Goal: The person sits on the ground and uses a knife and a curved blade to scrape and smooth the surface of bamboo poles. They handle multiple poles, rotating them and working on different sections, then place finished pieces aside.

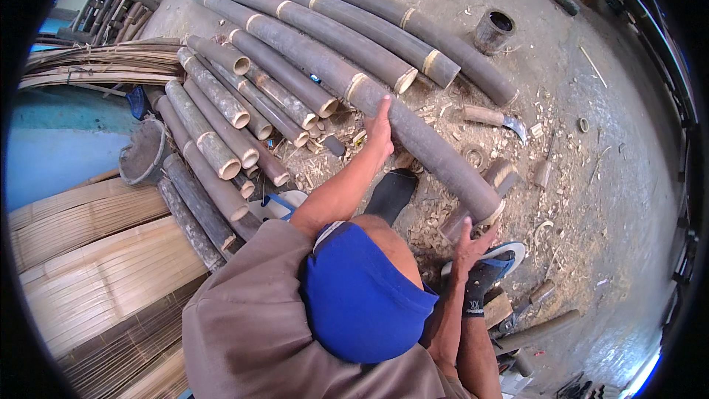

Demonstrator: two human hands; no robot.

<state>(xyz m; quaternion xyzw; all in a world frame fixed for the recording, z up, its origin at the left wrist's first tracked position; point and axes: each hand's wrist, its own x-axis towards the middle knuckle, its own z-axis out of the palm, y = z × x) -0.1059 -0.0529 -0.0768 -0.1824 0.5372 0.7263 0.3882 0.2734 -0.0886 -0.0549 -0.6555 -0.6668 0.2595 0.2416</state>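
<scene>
A long grey-brown bamboo pole [436, 151] slants from the far left down to near my feet. My left hand [379, 134] grips it just past a pale node ring, thumb on top and the other fingers hidden beneath. At the near end, my right hand [473, 245] holds the pole's cut rim from below, its thumb and fingers against the edge. Beneath that end lies a short wooden block [500, 177], partly covered by the pole. Beyond the pole, a curved blade [515, 128] with a thick wooden handle [483, 114] rests on the floor.
More long bamboo poles [354, 0] lie at the far side. Shorter bamboo lengths [207, 129] are piled left, beside a grey bucket [145, 154] and split bamboo panels [111, 240]. A dark-filled can [493, 32] stands far right. A thin knife-like tool [545, 170] lies among wood chips.
</scene>
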